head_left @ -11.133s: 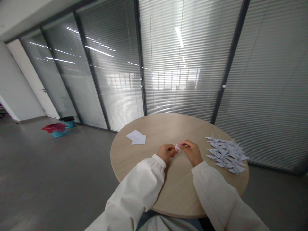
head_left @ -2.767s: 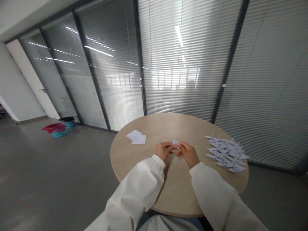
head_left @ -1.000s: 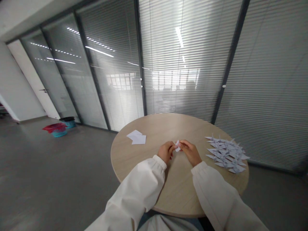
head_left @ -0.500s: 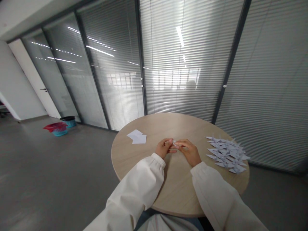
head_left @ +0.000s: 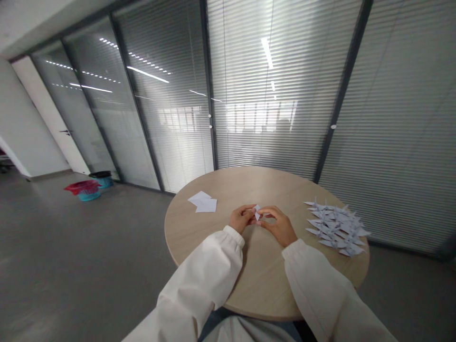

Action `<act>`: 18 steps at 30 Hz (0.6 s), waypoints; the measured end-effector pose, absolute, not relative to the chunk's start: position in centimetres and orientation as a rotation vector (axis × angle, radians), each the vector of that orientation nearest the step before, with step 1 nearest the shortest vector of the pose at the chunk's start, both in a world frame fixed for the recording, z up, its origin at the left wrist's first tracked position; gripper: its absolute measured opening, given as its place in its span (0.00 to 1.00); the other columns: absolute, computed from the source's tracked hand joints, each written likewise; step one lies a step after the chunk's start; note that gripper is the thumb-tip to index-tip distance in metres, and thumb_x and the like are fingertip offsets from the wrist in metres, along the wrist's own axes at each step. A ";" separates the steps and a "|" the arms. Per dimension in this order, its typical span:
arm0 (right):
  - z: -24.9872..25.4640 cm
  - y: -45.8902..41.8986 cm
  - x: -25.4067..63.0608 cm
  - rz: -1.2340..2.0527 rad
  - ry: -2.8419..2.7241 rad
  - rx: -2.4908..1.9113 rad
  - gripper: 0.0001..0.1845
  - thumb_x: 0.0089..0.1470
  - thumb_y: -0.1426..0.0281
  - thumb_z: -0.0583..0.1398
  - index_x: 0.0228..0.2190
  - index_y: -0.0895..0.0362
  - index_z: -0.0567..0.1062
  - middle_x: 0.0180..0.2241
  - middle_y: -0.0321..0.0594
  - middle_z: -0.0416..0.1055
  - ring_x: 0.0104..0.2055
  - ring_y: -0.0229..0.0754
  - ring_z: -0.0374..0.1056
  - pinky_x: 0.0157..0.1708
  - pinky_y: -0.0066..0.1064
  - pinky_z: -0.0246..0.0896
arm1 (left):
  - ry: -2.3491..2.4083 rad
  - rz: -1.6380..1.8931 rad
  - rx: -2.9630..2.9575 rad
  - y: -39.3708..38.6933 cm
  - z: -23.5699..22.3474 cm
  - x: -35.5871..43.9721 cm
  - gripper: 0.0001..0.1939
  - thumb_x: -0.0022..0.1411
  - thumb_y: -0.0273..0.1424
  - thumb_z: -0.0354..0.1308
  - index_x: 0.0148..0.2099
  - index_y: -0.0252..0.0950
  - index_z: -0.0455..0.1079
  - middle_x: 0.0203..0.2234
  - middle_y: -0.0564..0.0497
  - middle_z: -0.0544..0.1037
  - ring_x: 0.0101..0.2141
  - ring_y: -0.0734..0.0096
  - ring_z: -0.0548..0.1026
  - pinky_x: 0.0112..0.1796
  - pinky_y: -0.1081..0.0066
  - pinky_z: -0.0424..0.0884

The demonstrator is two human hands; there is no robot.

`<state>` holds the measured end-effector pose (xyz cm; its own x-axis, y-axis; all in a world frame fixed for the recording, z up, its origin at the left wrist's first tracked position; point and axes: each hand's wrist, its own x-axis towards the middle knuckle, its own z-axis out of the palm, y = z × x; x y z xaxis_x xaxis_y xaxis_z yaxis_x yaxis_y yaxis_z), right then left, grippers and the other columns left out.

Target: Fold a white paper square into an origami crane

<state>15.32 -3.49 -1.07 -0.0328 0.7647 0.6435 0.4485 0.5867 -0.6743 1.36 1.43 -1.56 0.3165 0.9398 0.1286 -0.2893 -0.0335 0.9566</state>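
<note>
Both of my hands meet over the middle of a round wooden table [head_left: 263, 280]. Between them is a small folded piece of white paper [head_left: 257, 212]. My left hand [head_left: 240, 219] pinches its left side with thumb and fingertips. My right hand [head_left: 280, 225] pinches the other side, fingers curled. The paper is held just above the tabletop. White sleeves cover both of my arms.
A pile of several folded paper cranes [head_left: 335, 227] lies at the table's right side. Flat white paper sheets [head_left: 203, 203] lie at its far left. Glass walls with blinds stand behind. A red and blue bin [head_left: 85, 190] sits on the grey floor at left.
My hands have kept working the small paper in place, turning and refolding it. A white tip now sticks up between my fingertips. The cranes and sheets have not moved.
</note>
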 end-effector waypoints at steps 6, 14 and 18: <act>-1.1 -3.5 15.2 0.331 -1.645 -1.013 0.11 0.41 0.65 0.62 0.31 0.54 0.72 0.34 0.39 0.68 0.37 0.41 0.65 0.37 0.34 0.64 | 0.716 1.129 1.205 1.5 -1.6 1.5 0.26 0.41 0.40 0.64 0.42 0.29 0.69 0.23 0.49 0.76 0.26 0.71 0.74 0.30 0.70 0.71; -0.9 -3.7 15.1 0.371 -1.633 -1.018 0.11 0.44 0.64 0.60 0.32 0.54 0.72 0.34 0.39 0.68 0.37 0.41 0.65 0.36 0.33 0.64 | 0.688 1.114 1.185 1.4 -1.4 1.4 0.26 0.41 0.40 0.64 0.42 0.30 0.70 0.25 0.48 0.76 0.28 0.71 0.74 0.31 0.70 0.71; -0.8 -3.9 15.1 0.390 -1.639 -1.003 0.10 0.48 0.64 0.57 0.32 0.54 0.73 0.35 0.41 0.68 0.38 0.41 0.65 0.34 0.31 0.64 | 0.714 1.124 1.200 1.2 -1.2 1.3 0.24 0.42 0.41 0.63 0.40 0.30 0.70 0.25 0.50 0.75 0.26 0.74 0.72 0.29 0.71 0.71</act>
<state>15.14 -3.86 -0.84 -0.0190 0.7741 0.6327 0.4061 0.5843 -0.7027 1.25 1.23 -1.23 0.3272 0.9369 0.1235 -0.2862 -0.0263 0.9578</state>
